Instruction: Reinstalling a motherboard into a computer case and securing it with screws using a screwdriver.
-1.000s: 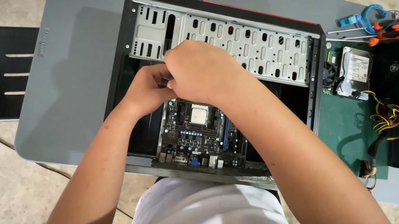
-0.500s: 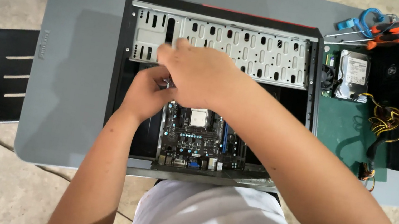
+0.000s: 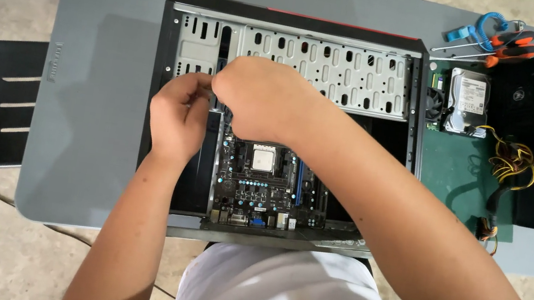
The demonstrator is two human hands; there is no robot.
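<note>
One big open computer case (image 3: 297, 48) lay on the grey surface (image 3: 100, 74), under both hands. It looked heavy and stiff. One green board (image 3: 269, 179) sat just below the hands; it looked easy to break, best held by its edges. The left hand (image 3: 178, 114) and right hand (image 3: 261, 99) were curled close together; I cannot tell what they pinched.

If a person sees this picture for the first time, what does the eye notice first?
First, the open computer case lying flat mid-table, its motherboard bare. Above the board the left hand and right hand meet, fingers pinched together at the board's upper left corner. To the right, a hard drive lies on a green mat, screwdrivers beyond.
</note>
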